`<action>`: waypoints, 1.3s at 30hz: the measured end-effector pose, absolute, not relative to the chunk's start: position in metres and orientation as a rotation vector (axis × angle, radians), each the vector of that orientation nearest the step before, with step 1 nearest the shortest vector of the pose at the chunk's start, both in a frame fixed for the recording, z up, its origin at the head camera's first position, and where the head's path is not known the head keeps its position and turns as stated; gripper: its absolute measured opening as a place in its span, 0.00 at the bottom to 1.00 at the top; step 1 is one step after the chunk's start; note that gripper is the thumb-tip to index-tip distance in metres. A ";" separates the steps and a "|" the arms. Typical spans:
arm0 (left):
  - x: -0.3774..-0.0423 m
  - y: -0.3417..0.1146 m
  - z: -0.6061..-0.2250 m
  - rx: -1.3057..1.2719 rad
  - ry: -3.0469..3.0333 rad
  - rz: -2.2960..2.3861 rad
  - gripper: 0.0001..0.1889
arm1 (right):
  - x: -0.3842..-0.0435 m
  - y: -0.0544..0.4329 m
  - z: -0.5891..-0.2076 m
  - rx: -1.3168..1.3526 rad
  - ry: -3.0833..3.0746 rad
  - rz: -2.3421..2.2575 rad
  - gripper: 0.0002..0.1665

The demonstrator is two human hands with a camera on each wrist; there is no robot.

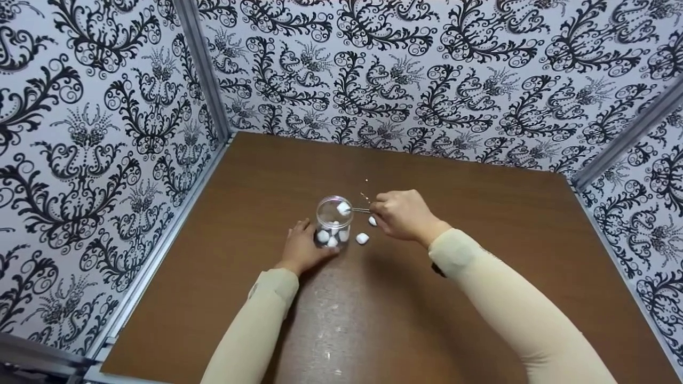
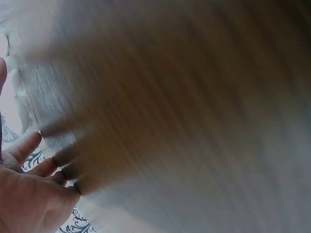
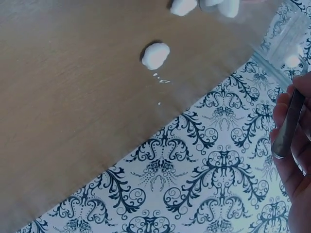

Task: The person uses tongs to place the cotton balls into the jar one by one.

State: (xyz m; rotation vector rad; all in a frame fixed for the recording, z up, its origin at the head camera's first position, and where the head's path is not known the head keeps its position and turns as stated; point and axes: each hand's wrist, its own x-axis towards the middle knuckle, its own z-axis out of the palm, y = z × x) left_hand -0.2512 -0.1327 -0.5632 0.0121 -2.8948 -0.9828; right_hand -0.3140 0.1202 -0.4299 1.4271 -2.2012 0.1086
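My left hand (image 1: 306, 248) holds a clear jar (image 1: 326, 218) low on its side, fingers at the left and thumb along the front. Several white cotton balls (image 1: 332, 242) lie inside. My right hand (image 1: 404, 213) pinches metal tweezers (image 1: 361, 210), whose tips grip one cotton ball (image 1: 343, 208) at the jar's mouth. In the right wrist view the rounded end of the tweezers (image 3: 290, 124) sticks out between the fingers. The left wrist view shows the left hand (image 2: 36, 199) with fingertips at the tabletop and the jar mostly cut off.
Two loose cotton balls lie right of the jar, one nearer (image 1: 362, 238) and one partly behind the right hand (image 1: 372, 221). Small white bits (image 1: 364, 195) are scattered beyond them. The brown table (image 1: 256, 176) is bordered by patterned walls (image 1: 373, 69) and metal posts (image 1: 203, 69).
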 end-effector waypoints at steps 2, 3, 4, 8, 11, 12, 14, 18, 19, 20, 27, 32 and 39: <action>-0.252 -0.133 -0.564 0.008 -2.893 -0.975 0.49 | -0.315 0.120 -0.432 1.433 -2.202 0.104 0.07; -0.252 -0.133 -0.564 0.006 -2.893 -0.973 0.49 | -0.315 0.120 -0.433 1.434 -2.205 0.102 0.07; -0.252 -0.133 -0.564 0.004 -2.891 -0.973 0.49 | -0.315 0.119 -0.434 1.436 -2.206 0.102 0.07; -0.252 -0.134 -0.564 -0.004 -2.879 -0.984 0.48 | -0.316 0.118 -0.435 1.435 -2.208 0.111 0.05; -0.251 -0.134 -0.562 0.003 -2.888 -0.986 0.49 | -0.316 0.116 -0.436 1.434 -2.208 0.116 0.03; -0.251 -0.134 -0.561 0.008 -2.890 -0.987 0.49 | -0.316 0.116 -0.436 1.434 -2.208 0.114 0.03; -0.251 -0.135 -0.559 0.018 -2.891 -0.987 0.49 | -0.316 0.115 -0.437 1.437 -2.210 0.108 0.03; -0.251 -0.135 -0.557 0.007 -2.878 -0.991 0.49 | -0.316 0.115 -0.436 1.426 -2.228 0.084 0.03; -0.252 -0.134 -0.557 0.004 -2.880 -0.990 0.50 | -0.316 0.115 -0.435 1.424 -2.234 0.080 0.03; -0.252 -0.134 -0.558 0.002 -2.882 -0.989 0.50 | -0.316 0.115 -0.435 1.422 -2.240 0.075 0.03; -0.251 -0.132 -0.563 -0.007 -2.863 -0.993 0.50 | -0.315 0.117 -0.435 1.423 -2.261 0.063 0.04; -0.251 -0.134 -0.563 -0.023 -2.854 -0.981 0.50 | -0.315 0.116 -0.435 1.435 -2.262 0.067 0.04; -0.252 -0.134 -0.565 -0.014 -2.864 -0.981 0.50 | -0.315 0.118 -0.432 1.434 -2.234 0.099 0.03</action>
